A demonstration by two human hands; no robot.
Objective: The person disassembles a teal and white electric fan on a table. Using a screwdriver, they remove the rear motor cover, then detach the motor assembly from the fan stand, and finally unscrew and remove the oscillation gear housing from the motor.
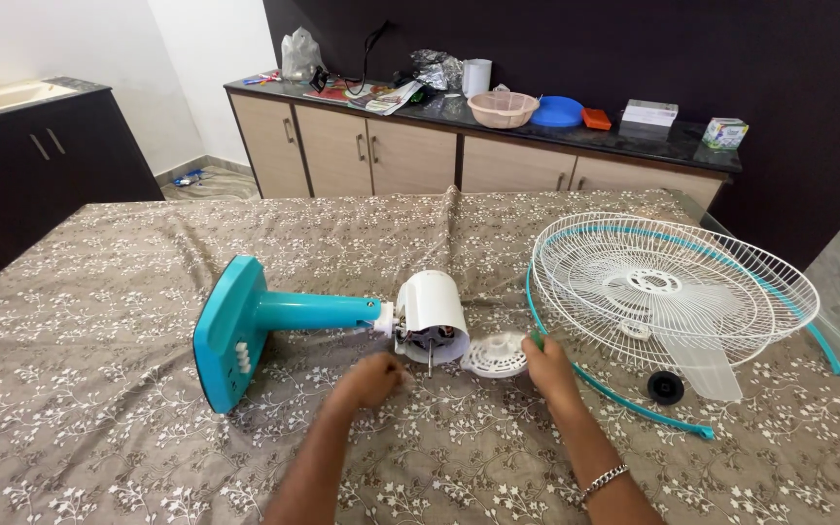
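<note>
A teal fan stand (pixel 245 326) lies on its side on the patterned cloth, with the white motor housing (pixel 431 313) at its right end. My left hand (pixel 374 378) is curled just below the motor, next to its exposed shaft; what it grips is not clear. My right hand (pixel 546 365) rests by a small round white vented cover (pixel 495 356), fingers near a green piece at the grille's edge. The white wire fan grille (pixel 668 287) lies to the right, over translucent blades (pixel 702 369). A teal rim ring (pixel 624 397) curves below it. A black round nut (pixel 666 387) lies nearby.
The table is covered by a brown floral cloth (pixel 99 408). Behind stands a dark counter (pixel 537 131) with a pink basket, a blue lid, boxes and bags over beige cabinets. A sink unit (pixel 12 97) is at the far left.
</note>
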